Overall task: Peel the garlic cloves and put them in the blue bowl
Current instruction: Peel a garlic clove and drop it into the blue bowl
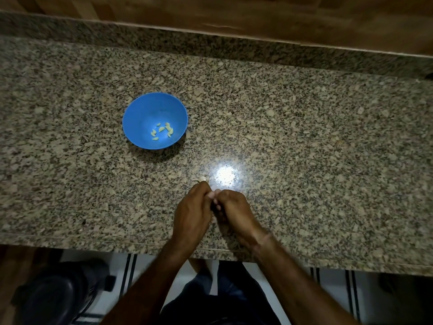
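Inside the blue bowl, peeled cloves point every way.

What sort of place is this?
Probably a home kitchen: a speckled granite counter with a wood wall behind it, and a blue bowl holding peeled garlic cloves.

We see both forearms bare from the frame's edge to the left hand and right hand. We note a thin pale band round the right wrist — thread or string, we cannot tell. Below, we make out dark blue trousers — creased, denim-like.
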Available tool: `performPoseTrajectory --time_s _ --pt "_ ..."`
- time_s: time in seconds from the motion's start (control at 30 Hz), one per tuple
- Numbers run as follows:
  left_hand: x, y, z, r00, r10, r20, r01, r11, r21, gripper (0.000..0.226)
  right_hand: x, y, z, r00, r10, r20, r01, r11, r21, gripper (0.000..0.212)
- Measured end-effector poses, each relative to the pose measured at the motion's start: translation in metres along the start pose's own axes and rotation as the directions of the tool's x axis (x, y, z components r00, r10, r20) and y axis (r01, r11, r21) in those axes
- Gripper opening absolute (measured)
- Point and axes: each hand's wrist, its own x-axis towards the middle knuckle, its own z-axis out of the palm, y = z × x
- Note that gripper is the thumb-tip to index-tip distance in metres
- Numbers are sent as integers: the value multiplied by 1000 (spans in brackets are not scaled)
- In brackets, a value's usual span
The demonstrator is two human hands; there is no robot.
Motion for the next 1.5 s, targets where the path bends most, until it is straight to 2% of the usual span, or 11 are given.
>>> performPoseTrajectory --time_s 0.13,0.2,0.27,0.4,0.63,0.77,0.93,1.1,1.2,1.3,1.5 --pt "4 4 3 995 -104 4 104 992 -66 30 -4 13 -1 886 -460 -65 395 820 -414 36" --pt "6 5 3 969 -235 81 249 914 -320 35 1 14 -4 865 -500 -30 439 786 -435 36" --pt "7 8 0 907 -350 234 419 696 -584 34 3 12 -5 861 -508 -4 460 783 -419 35" --pt "11 10 -5 796 -459 395 598 493 -631 39 2 13 -7 863 -505 2 468 797 -382 31" --pt "5 19 5 904 -423 -62 351 818 -456 25 -1 21 8 966 -211 -152 224 972 68 29" --pt "7 10 9 894 -436 104 422 739 -525 28 -3 18 5 895 -377 -239 337 922 -192 24" --pt "9 12 2 812 -506 291 563 549 -618 33 -1 15 -6 829 -549 -110 461 781 -421 25" --pt "13 16 -4 758 -521 392 641 485 -595 34 7 17 -13 912 -398 -99 369 902 -224 20" --pt "8 21 1 868 -437 237 491 680 -544 34 5 17 -9 965 -252 -74 253 967 -1 26" --pt "0 21 9 962 -273 10 269 939 -214 29 1 12 -1 993 -106 -46 114 955 275 25" --pt "2 19 15 966 -242 -93 247 968 43 23 -2 12 1 996 -5 -85 41 901 431 14"
